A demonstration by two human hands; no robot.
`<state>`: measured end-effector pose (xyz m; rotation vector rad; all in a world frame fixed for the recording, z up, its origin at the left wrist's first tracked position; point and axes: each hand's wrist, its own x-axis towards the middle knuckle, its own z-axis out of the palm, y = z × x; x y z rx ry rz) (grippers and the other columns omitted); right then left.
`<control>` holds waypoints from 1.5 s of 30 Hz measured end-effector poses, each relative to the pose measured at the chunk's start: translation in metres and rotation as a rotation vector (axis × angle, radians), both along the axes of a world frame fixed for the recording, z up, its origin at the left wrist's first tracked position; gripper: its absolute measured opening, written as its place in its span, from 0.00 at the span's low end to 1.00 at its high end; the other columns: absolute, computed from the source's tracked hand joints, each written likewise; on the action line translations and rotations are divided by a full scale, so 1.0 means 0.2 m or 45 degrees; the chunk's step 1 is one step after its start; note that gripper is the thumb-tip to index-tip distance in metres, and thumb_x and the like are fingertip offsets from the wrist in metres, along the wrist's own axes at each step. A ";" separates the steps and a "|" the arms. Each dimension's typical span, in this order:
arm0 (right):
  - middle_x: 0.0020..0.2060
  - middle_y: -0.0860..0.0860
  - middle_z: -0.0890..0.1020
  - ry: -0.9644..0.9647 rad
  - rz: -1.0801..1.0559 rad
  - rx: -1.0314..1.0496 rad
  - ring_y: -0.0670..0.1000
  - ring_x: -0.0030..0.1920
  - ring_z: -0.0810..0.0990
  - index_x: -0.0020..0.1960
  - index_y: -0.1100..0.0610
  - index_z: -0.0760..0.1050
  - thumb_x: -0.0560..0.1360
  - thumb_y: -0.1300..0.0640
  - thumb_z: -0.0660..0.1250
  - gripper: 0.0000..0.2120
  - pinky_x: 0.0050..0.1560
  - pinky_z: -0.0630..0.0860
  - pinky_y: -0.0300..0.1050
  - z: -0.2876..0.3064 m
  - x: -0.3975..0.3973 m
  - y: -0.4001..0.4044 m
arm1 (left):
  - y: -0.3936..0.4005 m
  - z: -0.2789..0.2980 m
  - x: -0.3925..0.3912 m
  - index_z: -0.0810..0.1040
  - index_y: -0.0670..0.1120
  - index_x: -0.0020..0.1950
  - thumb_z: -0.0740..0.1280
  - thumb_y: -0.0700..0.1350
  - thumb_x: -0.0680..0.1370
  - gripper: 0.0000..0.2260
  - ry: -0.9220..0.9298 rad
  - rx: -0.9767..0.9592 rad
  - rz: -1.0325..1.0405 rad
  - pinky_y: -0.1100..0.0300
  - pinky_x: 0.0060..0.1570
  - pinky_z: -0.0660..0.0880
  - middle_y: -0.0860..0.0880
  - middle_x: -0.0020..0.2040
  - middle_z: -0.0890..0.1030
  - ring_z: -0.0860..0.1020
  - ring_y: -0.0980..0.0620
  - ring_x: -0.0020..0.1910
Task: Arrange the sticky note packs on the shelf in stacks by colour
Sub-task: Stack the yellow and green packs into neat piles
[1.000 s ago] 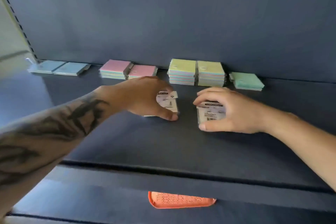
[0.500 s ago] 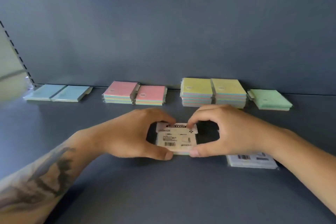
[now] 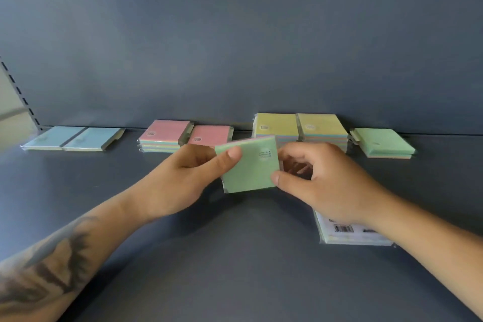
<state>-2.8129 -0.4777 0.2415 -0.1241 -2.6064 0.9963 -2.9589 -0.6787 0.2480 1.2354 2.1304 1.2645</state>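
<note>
While my left hand (image 3: 180,180) pinches the green pack (image 3: 248,165) by its left edge, thumb on top and fingers underneath, my right hand (image 3: 326,185) steadies the other side, thumb against the lower right corner and fingers curled behind it. I hold it lifted clear of the shelf (image 3: 235,269), green face towards me, tilted a little, so I can read its colour before I commit it to a pile. That's the point of this two-handed grip: the face shows, and I can turn or pass the pack either way.

Along the back wall the colours are laid out left to right. Two blue packs (image 3: 73,137) lie flat side by side at the far left. Next come the pink stacks (image 3: 183,136), two of them touching. Then the yellow stacks (image 3: 300,128), the tallest, also a touching pair. At the far right sits the green stack (image 3: 384,142), low and just beside the yellow. I'd say that's where this pack belongs, so I expect to carry it rightward over the yellow and set it square on top.

One more pack (image 3: 350,232) lies face down on the shelf near me, partly under my right wrist, barcode label up. Its colour I can't tell from here, so it waits its turn. The risk is clipping the yellow stacks as I reach across, since my hands hang right in front of them.
</note>
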 end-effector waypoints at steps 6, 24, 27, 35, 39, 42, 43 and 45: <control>0.45 0.55 0.86 0.213 0.014 -0.427 0.58 0.47 0.84 0.60 0.48 0.80 0.74 0.51 0.69 0.14 0.58 0.79 0.62 0.00 -0.02 -0.03 | 0.04 -0.02 0.01 0.83 0.41 0.62 0.69 0.44 0.76 0.16 -0.444 0.286 -0.085 0.54 0.56 0.82 0.44 0.58 0.86 0.85 0.45 0.53; 0.41 0.55 0.87 0.483 0.028 -0.839 0.52 0.41 0.82 0.60 0.56 0.71 0.75 0.67 0.73 0.18 0.42 0.80 0.44 0.06 -0.03 -0.11 | 0.04 0.03 0.06 0.84 0.41 0.57 0.68 0.37 0.73 0.14 -0.772 0.176 -0.343 0.49 0.40 0.83 0.33 0.51 0.84 0.84 0.35 0.43; 0.45 0.53 0.88 0.456 0.023 -0.663 0.54 0.44 0.83 0.56 0.57 0.74 0.75 0.57 0.75 0.14 0.47 0.79 0.48 0.06 -0.02 -0.14 | 0.05 0.02 0.06 0.82 0.39 0.60 0.68 0.37 0.75 0.13 -0.779 0.177 -0.377 0.47 0.40 0.83 0.33 0.53 0.83 0.84 0.34 0.45; 0.43 0.59 0.84 0.340 -0.012 -0.519 0.54 0.40 0.81 0.56 0.52 0.80 0.72 0.55 0.72 0.12 0.39 0.81 0.47 0.04 -0.01 -0.07 | 0.06 -0.02 0.06 0.82 0.42 0.64 0.70 0.42 0.79 0.15 -0.885 0.364 -0.271 0.45 0.53 0.83 0.37 0.58 0.84 0.84 0.38 0.51; 0.45 0.58 0.85 0.340 0.005 -0.476 0.55 0.42 0.80 0.56 0.51 0.82 0.75 0.56 0.71 0.10 0.36 0.78 0.46 0.08 0.00 -0.06 | 0.05 0.02 0.04 0.81 0.40 0.61 0.69 0.45 0.75 0.16 -0.723 0.388 -0.174 0.48 0.57 0.81 0.41 0.57 0.85 0.84 0.43 0.55; 0.45 0.52 0.85 0.317 0.011 -0.378 0.50 0.42 0.80 0.55 0.49 0.83 0.77 0.57 0.72 0.08 0.38 0.78 0.46 0.13 0.05 -0.04 | 0.04 0.07 0.07 0.82 0.36 0.58 0.72 0.43 0.73 0.16 -0.614 0.361 -0.081 0.51 0.54 0.82 0.39 0.53 0.86 0.85 0.43 0.51; 0.46 0.50 0.85 0.337 -0.025 -0.307 0.48 0.43 0.81 0.55 0.48 0.83 0.78 0.56 0.72 0.06 0.40 0.78 0.48 0.14 0.08 -0.04 | 0.04 0.08 0.09 0.83 0.36 0.58 0.74 0.41 0.73 0.15 -0.598 0.341 -0.054 0.50 0.55 0.82 0.39 0.53 0.86 0.85 0.41 0.52; 0.50 0.43 0.82 0.354 -0.148 -0.074 0.43 0.49 0.81 0.55 0.45 0.80 0.76 0.46 0.74 0.09 0.48 0.78 0.45 0.15 0.16 -0.02 | 0.07 0.09 0.17 0.83 0.37 0.59 0.73 0.43 0.74 0.16 -0.608 0.333 0.004 0.49 0.57 0.81 0.38 0.54 0.86 0.85 0.39 0.55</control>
